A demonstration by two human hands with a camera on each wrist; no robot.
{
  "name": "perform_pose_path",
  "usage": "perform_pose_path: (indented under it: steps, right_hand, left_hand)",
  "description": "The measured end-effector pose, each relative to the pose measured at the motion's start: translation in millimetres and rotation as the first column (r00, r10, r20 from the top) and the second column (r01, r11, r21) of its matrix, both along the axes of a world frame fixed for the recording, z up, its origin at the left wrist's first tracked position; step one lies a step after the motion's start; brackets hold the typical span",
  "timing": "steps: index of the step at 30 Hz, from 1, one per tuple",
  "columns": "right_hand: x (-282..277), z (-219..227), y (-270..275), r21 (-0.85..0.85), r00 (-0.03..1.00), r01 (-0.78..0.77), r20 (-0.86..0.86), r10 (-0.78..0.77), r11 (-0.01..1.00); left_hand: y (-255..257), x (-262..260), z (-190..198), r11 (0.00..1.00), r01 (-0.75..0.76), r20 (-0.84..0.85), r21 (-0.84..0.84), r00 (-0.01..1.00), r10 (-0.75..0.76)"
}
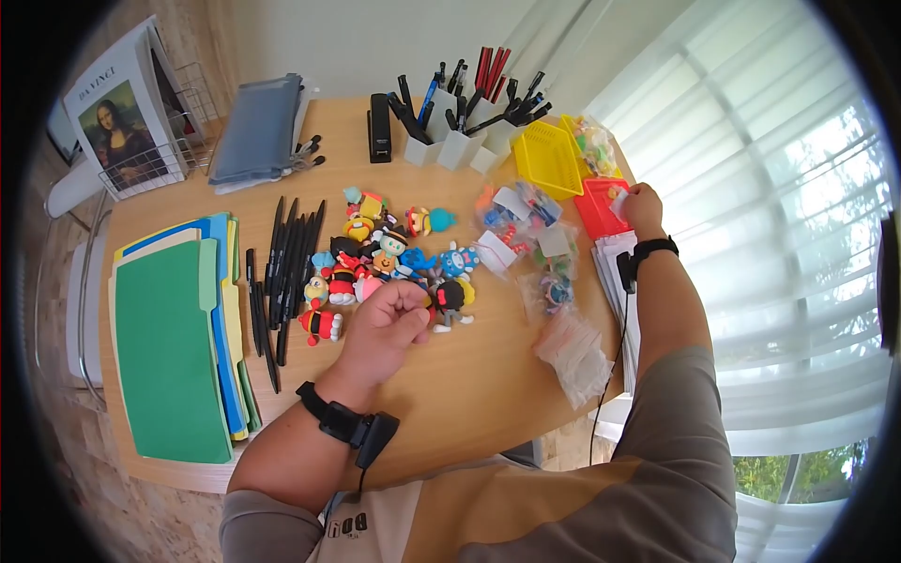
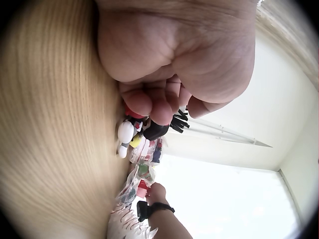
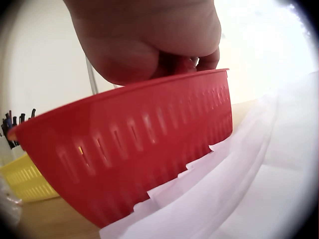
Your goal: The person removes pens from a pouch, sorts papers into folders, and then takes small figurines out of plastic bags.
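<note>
The right hand (image 1: 644,208) is at the red basket (image 1: 599,208), its fingers over the rim. In the right wrist view that hand (image 3: 149,40) covers part of the red basket (image 3: 134,139), and a bit of something shiny shows by its curled fingers. The left hand (image 1: 383,328) rests by the pile of small toy figures, fingers curled, beside a black-haired figure (image 1: 450,296). From the left wrist, the hand (image 2: 174,55) has bent fingers close to that figure's white part (image 2: 125,131); whether it grips anything is hidden.
Bagged figures (image 1: 526,211) and clear bags (image 1: 572,357) lie right of the pile. Behind stand a yellow basket (image 1: 547,159), pen holders (image 1: 453,148) and a stapler (image 1: 379,129). Black pens (image 1: 291,267) and folders (image 1: 169,347) lie left; papers (image 1: 619,281) lie below the red basket.
</note>
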State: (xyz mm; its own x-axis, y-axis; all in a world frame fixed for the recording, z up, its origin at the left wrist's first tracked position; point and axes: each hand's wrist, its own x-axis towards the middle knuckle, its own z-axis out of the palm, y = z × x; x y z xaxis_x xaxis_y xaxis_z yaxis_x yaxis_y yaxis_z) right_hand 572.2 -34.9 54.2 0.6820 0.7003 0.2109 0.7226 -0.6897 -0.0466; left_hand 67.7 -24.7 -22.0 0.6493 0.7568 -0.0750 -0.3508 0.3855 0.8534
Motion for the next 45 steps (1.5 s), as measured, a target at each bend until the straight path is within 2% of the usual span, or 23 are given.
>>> perform_pose_path:
  steps: [2, 3, 5, 8, 12, 15, 17, 18, 20, 22, 23, 26, 28, 31, 34, 36, 40, 42, 45]
  right_hand:
    - [2, 7, -1, 0.205, 0.981, 0.136, -0.167, -0.102, 0.969]
    - [7, 7, -2, 0.204, 0.980, 0.141, -0.165, -0.108, 0.969]
    - [9, 8, -5, 0.296, 0.998, 0.041, -0.064, -0.023, 0.954]
    - [2, 13, -6, 0.304, 0.999, -0.016, 0.038, 0.005, 0.952]
    - [-19, 36, -3, 0.336, 0.998, -0.030, 0.068, 0.007, 0.941]
    - [-44, 55, 0, 0.360, 0.995, -0.099, 0.062, 0.082, 0.928]
    - [-64, 60, 0, 0.405, 0.952, -0.224, -0.103, 0.287, 0.887]
    - [-87, 67, -1, 0.406, 0.952, -0.225, -0.103, 0.288, 0.886]
    - [-134, 79, -2, 0.260, 0.826, -0.195, -0.477, 0.301, 0.946]
    - [-128, 55, -2, 0.340, 0.710, -0.449, -0.427, 0.561, 0.826]
    - [-142, 60, -5, 0.349, 0.622, -0.415, -0.565, 0.543, 0.840]
    - [-158, 69, -16, 0.366, 0.564, -0.435, -0.601, 0.566, 0.823]
    - [-165, 79, -35, 0.314, 0.593, -0.362, -0.649, 0.477, 0.878]
    - [-182, 96, -72, 0.325, 0.691, -0.483, -0.428, 0.582, 0.813]
    - [-184, 92, -123, 0.287, 0.721, -0.508, -0.373, 0.584, 0.812]
    - [-195, 90, -159, 0.135, 0.819, -0.400, -0.392, 0.420, 0.906]
    - [-211, 63, -197, -0.123, 0.866, -0.287, -0.456, 0.203, 0.950]
    - [-221, 44, -196, -0.126, 0.844, -0.221, -0.522, 0.124, 0.967]
    - [-223, 9, -187, -0.085, 0.861, -0.198, -0.492, 0.131, 0.977]
  left_hand:
    - [0, 0, 2, 1.000, -0.002, 0.008, -0.008, 1.000, 0.002]
    - [-1, 0, 2, 1.000, 0.003, 0.009, -0.010, 1.000, -0.003]
    - [-1, 1, 1, 1.000, -0.011, -0.002, -0.019, 1.000, 0.011]
    - [0, 0, -1, 1.000, -0.007, 0.012, -0.017, 1.000, 0.007]
    - [0, 0, -1, 1.000, -0.005, 0.007, -0.015, 1.000, 0.005]
    - [-1, 1, -2, 1.000, -0.014, -0.005, -0.012, 1.000, 0.014]
    - [0, 1, -5, 1.000, -0.006, 0.029, -0.007, 1.000, 0.006]
    - [0, 1, -3, 1.000, -0.007, 0.029, -0.005, 1.000, 0.007]
    - [-1, 1, -1, 1.000, -0.015, 0.008, -0.009, 1.000, 0.015]
    - [-1, 2, -3, 1.000, -0.014, 0.002, 0.007, 1.000, 0.014]
    - [-1, 1, -4, 1.000, -0.014, -0.005, 0.020, 1.000, 0.014]
    - [-2, 1, -3, 1.000, -0.014, -0.002, 0.009, 1.000, 0.014]
    - [-1, 2, -5, 1.000, -0.006, 0.006, 0.004, 1.000, 0.006]
    - [-2, 4, -6, 1.000, -0.008, 0.012, -0.001, 1.000, 0.008]
    - [0, 4, -6, 1.000, -0.006, 0.009, 0.006, 1.000, 0.006]
    - [0, 5, -8, 1.000, -0.023, 0.020, 0.021, 1.000, 0.022]
    - [1, 4, -8, 0.999, -0.005, 0.015, 0.051, 1.000, 0.004]
    - [-1, 4, -10, 0.998, -0.006, 0.022, 0.070, 1.000, 0.004]
    - [-1, 5, -10, 0.995, -0.002, 0.013, 0.096, 1.000, 0.001]
